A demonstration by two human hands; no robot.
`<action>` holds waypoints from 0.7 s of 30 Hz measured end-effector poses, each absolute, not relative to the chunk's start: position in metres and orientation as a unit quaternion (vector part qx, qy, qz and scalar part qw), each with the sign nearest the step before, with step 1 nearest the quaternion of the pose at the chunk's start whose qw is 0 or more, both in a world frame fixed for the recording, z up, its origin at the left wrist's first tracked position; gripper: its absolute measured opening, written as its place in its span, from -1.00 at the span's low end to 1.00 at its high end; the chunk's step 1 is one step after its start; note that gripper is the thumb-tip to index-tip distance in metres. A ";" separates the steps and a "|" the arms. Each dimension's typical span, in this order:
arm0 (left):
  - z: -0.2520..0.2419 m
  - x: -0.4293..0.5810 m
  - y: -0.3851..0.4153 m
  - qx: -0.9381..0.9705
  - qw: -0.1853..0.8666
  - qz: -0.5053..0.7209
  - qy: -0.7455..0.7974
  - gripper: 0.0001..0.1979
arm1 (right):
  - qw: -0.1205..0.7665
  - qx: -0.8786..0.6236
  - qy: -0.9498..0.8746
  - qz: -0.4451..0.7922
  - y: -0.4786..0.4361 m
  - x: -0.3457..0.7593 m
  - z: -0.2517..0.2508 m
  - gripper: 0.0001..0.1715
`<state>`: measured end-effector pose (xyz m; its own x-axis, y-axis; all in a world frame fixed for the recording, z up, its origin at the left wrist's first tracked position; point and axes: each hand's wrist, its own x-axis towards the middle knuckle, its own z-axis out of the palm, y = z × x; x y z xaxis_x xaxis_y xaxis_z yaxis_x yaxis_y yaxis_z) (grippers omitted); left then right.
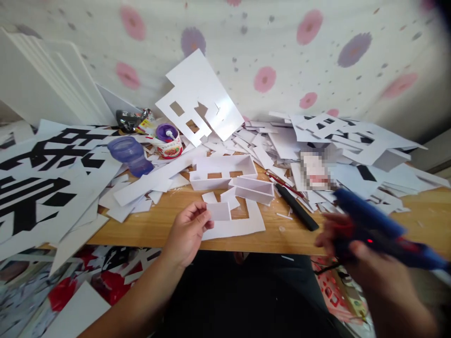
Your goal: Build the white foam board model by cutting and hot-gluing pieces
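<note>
My left hand point(188, 230) pinches a small white foam board strip point(219, 212) between thumb and fingers, just above the table's front edge. The strip stands upright over a flat white cut-out point(252, 224); whether they touch, I cannot tell. Behind it stand white foam board walls point(225, 172) forming an open box shape, with a narrower walled piece point(252, 188) beside it. Off to the right, my right hand point(377, 270) is closed around the grip of a blue glue gun point(369, 213) with a small red light. Motion blurs this hand and gun.
A black-handled tool point(296, 206) lies right of the walled pieces. White scraps point(260, 145) cover the table's back. On the left are a purple translucent container point(130, 155), a printed tub point(171, 146) and sheets with black characters point(52, 178). A large cut-out sheet point(211, 101) leans at the back.
</note>
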<state>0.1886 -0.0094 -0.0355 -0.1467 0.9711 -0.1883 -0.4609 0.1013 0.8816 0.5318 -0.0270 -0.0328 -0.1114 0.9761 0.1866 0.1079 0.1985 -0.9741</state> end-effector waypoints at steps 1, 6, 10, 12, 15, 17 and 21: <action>-0.036 0.190 -0.011 0.276 0.601 0.603 0.446 -0.74 | 0.473 -0.414 -0.599 0.497 -0.027 0.508 -0.033 -0.43; -0.038 0.188 -0.014 0.252 0.629 0.591 0.437 -0.75 | 0.358 -0.378 -0.606 0.602 -0.032 0.437 -0.036 -0.49; -0.041 0.186 -0.012 0.241 0.631 0.597 0.433 -0.75 | 0.350 -0.406 -0.604 0.590 -0.030 0.425 -0.035 -0.59; -0.043 0.186 -0.011 0.240 0.636 0.593 0.432 -0.74 | 0.345 -0.417 -0.612 0.576 -0.029 0.424 -0.035 -0.60; -0.046 0.188 -0.009 0.243 0.642 0.586 0.432 -0.74 | 0.352 -0.426 -0.620 0.557 -0.028 0.424 -0.036 -0.62; -0.047 0.190 -0.008 0.247 0.644 0.581 0.432 -0.74 | 0.351 -0.432 -0.622 0.551 -0.029 0.424 -0.037 -0.64; -0.047 0.190 -0.007 0.257 0.646 0.578 0.427 -0.75 | 0.343 -0.432 -0.633 0.544 -0.029 0.426 -0.038 -0.62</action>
<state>0.1900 -0.0073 -0.0474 -0.0331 0.9663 -0.2553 -0.5270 0.2002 0.8259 0.4264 -0.0293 -0.0376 -0.3920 0.9192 -0.0362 0.1737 0.0353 -0.9842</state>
